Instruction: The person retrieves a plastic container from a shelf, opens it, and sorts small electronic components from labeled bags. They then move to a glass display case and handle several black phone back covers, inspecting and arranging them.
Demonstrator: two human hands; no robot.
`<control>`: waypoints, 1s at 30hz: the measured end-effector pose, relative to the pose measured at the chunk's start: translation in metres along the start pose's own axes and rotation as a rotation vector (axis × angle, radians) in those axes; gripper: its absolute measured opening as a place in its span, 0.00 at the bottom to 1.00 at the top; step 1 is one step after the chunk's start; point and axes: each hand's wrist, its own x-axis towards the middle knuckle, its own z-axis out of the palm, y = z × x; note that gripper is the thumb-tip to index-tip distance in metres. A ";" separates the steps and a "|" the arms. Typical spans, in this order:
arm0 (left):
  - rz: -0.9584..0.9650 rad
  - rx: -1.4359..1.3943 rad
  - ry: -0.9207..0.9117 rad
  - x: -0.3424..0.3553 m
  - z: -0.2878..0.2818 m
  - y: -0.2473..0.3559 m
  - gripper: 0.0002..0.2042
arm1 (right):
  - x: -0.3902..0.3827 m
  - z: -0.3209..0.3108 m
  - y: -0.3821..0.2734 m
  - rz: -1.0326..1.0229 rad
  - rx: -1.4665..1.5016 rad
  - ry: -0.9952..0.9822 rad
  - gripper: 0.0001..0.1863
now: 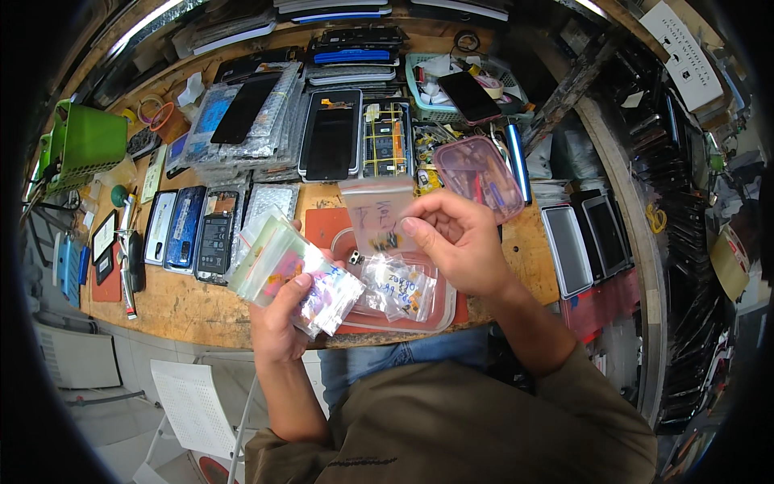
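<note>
My left hand (282,319) is closed on a fanned bundle of small clear zip bags (264,266), some with colourful contents and handwriting. My right hand (457,238) pinches a single zip bag (375,206) by its right edge, held up above a clear plastic container (446,308). Small dark and yellowish parts show inside that bag. More small bags (399,286) lie in the container, along with a small metal piece. The container sits on a red-orange mat (325,219) at the wooden bench's front edge.
Phone screens (329,137), bubble-wrapped stacks (201,145) and opened phones (214,238) crowd the bench. A pink lidded box (478,165) and teal basket (427,73) are at back right. A green basket (81,145) stands left, a white chair (185,403) below, phone frames (568,250) right.
</note>
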 end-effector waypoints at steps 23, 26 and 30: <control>0.056 -0.022 0.106 -0.001 0.024 -0.029 0.26 | -0.011 0.013 0.010 0.148 0.237 -0.158 0.06; 0.049 -0.051 0.097 -0.002 0.017 -0.022 0.30 | -0.007 0.005 0.004 0.214 0.335 -0.072 0.05; 0.054 -0.040 0.071 -0.003 -0.002 -0.011 0.33 | -0.004 -0.012 -0.005 0.351 0.075 -0.191 0.05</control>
